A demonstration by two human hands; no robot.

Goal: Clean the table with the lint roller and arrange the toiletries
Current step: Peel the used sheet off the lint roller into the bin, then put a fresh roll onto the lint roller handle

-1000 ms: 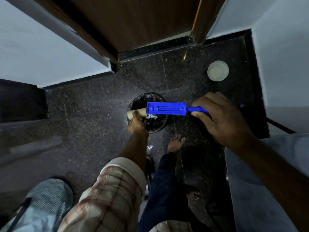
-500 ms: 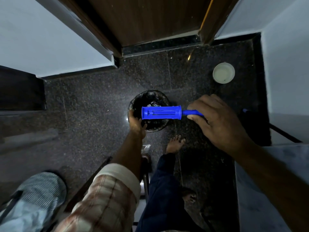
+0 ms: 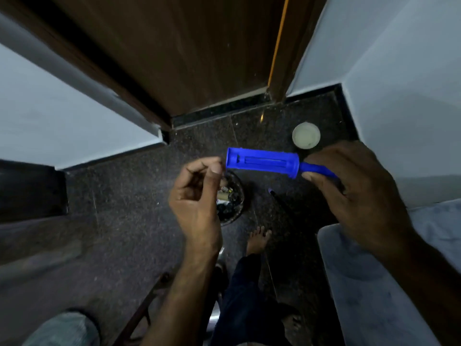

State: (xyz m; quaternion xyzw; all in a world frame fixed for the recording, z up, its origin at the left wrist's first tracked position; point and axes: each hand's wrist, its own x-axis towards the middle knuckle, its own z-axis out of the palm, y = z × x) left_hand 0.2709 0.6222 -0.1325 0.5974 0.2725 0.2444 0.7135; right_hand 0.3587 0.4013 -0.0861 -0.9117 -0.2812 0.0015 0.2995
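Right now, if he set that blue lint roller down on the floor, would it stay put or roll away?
The blue lint roller looks like bare moulded plastic, so it is probably stiff and light. Its barrel is round, so on the polished dark floor it could roll a little, though the thinner handle held in the right hand might make it curve rather than run straight.
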